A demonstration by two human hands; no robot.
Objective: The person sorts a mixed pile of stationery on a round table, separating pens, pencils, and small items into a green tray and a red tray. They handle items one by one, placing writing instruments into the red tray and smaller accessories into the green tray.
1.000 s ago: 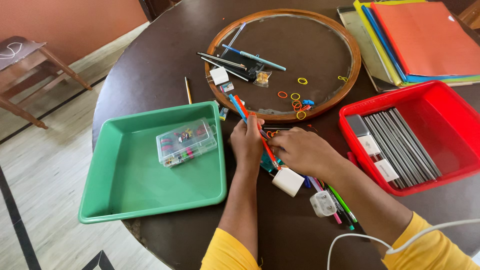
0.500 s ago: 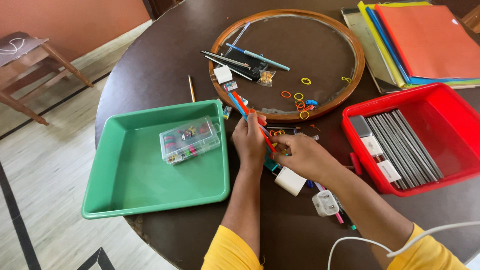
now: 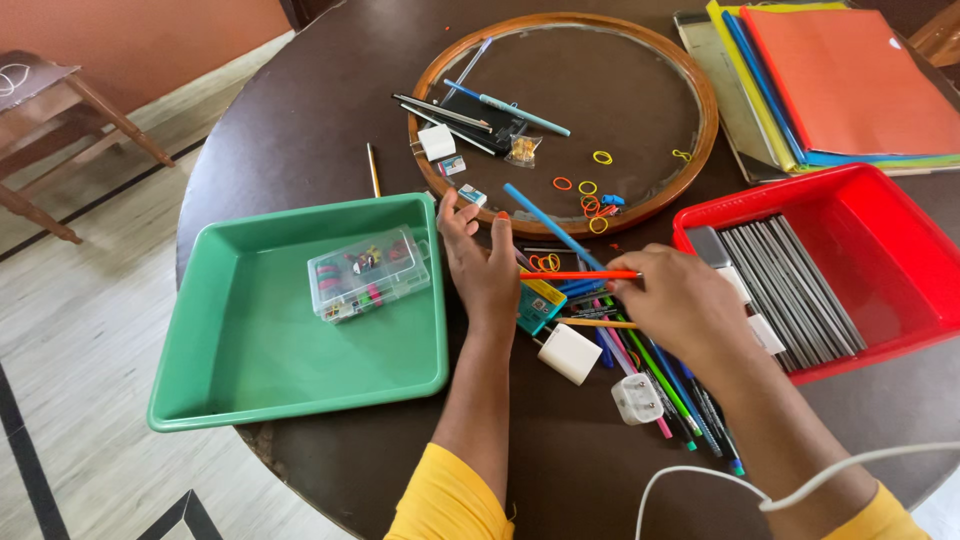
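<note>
Now right hand pinching orange pen over pen pile — left hand spread, empty, beside green tray at tabletop's left edge.

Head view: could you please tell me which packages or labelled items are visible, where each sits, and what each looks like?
Clear plastic box: inside the green tray, rectangular, colourful small pieces within.
Teal printed packet: on the table just right of the left hand, small, with yellow.
Small clear bag: inside the round wooden frame, golden bits within.
White labelled boxes: in the red tray.

Orange pen — level, pinched rightward
</note>
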